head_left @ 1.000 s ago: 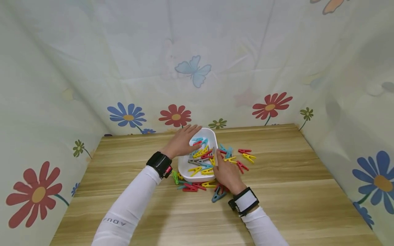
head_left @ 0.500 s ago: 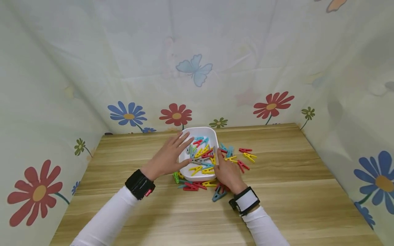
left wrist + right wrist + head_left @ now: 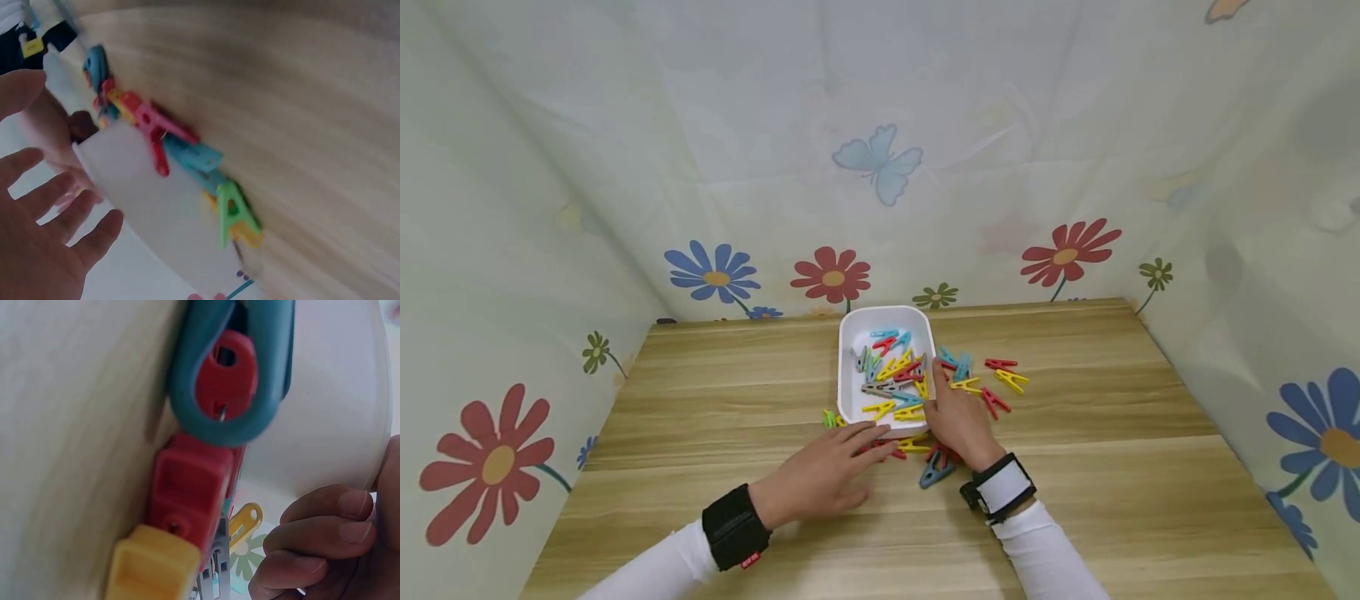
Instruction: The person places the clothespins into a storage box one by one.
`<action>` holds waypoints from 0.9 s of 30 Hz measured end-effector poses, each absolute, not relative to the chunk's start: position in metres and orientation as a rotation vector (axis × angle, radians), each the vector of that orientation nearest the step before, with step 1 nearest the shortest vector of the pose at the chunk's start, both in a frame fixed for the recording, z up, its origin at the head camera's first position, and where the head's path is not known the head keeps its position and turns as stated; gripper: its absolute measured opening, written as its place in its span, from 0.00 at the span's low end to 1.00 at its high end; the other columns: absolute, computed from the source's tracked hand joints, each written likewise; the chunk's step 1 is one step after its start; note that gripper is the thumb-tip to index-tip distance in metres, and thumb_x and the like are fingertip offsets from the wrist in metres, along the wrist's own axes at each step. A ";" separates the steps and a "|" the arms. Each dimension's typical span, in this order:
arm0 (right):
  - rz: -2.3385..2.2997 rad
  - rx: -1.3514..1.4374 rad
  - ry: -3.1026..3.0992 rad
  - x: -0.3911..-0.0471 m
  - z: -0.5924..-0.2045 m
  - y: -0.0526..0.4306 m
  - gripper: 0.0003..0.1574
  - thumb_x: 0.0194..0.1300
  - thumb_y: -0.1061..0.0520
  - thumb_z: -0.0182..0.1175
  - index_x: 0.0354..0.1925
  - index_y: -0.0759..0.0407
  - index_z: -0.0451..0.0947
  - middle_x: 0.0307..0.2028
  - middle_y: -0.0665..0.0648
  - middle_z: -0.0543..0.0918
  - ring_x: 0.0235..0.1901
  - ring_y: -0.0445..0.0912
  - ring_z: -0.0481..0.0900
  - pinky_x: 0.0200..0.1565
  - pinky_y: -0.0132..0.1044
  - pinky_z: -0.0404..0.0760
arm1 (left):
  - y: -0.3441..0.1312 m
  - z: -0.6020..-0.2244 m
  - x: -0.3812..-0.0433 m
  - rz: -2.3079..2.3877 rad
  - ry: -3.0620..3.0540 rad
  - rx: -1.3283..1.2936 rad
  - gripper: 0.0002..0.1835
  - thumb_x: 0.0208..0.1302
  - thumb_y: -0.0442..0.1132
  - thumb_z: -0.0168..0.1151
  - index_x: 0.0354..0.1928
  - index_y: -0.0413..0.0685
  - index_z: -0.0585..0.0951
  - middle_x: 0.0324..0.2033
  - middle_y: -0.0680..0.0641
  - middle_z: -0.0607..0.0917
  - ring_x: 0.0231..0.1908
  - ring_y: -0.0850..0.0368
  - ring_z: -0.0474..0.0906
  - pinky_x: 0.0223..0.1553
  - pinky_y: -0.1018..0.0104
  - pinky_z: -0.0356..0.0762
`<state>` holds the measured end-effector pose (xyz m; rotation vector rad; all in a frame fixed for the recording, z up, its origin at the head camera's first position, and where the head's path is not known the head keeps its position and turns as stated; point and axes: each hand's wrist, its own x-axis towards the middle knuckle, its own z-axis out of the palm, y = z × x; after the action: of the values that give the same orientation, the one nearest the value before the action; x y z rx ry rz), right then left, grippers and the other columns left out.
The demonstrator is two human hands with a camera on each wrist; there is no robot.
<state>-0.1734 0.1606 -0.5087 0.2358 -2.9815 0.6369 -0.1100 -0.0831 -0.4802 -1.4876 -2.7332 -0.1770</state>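
Note:
A white plastic bin (image 3: 850, 346) holds several clothespins (image 3: 893, 367) in yellow, red, blue, green and grey. My right hand (image 3: 961, 421) grips the bin's right rim, its fingers (image 3: 328, 534) curled against the outer wall in the right wrist view. Low at the near end of the bin is my left hand (image 3: 820, 475), fingers spread and nothing in them. Its fingertips overlap the bin's near edge in the head view. More clothespins lie along that near wall, among them a red one (image 3: 153, 128) and a green one (image 3: 234, 212).
Right of the bin, several clothespins lie loose on the wooden table (image 3: 1112, 433), including a red one (image 3: 995, 403) and a yellow one (image 3: 1011, 381). A large blue-grey clothespin (image 3: 936, 472) sits by the right wrist. Flowered curtain (image 3: 760, 200) encloses the table's back and sides.
My left hand has left the bin's left side and inside, passing left and then down toward its near end. My right hand stays at the right rim.

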 end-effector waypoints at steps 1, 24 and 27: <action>0.641 0.238 -2.980 -0.173 -0.509 0.160 0.42 0.62 0.54 0.50 0.70 0.58 0.48 0.11 0.52 0.67 0.10 0.46 0.64 0.15 0.41 0.63 | -0.083 -0.484 -0.109 -0.180 -2.749 -1.489 0.41 0.57 0.54 0.62 0.70 0.59 0.54 0.69 0.51 0.54 0.66 0.51 0.47 0.60 0.51 0.57; 0.661 0.205 -3.011 -0.174 -0.509 0.160 0.41 0.64 0.52 0.48 0.71 0.56 0.46 0.12 0.53 0.67 0.11 0.47 0.65 0.15 0.41 0.63 | -0.087 -0.523 -0.115 -0.143 -2.624 -1.517 0.13 0.58 0.38 0.62 0.46 0.54 0.78 0.44 0.52 0.72 0.46 0.57 0.66 0.44 0.63 0.72; 0.672 0.201 -3.013 -0.174 -0.508 0.160 0.41 0.64 0.52 0.49 0.71 0.56 0.46 0.12 0.53 0.67 0.11 0.47 0.65 0.16 0.41 0.63 | -0.086 -0.522 -0.113 -0.123 -2.622 -1.531 0.12 0.57 0.35 0.62 0.44 0.55 0.79 0.43 0.52 0.72 0.45 0.57 0.66 0.43 0.64 0.72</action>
<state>-0.1739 0.1596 -0.5079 0.2012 -3.0132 0.6724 -0.1130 -0.0858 -0.5221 -1.5311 -2.6217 -0.1235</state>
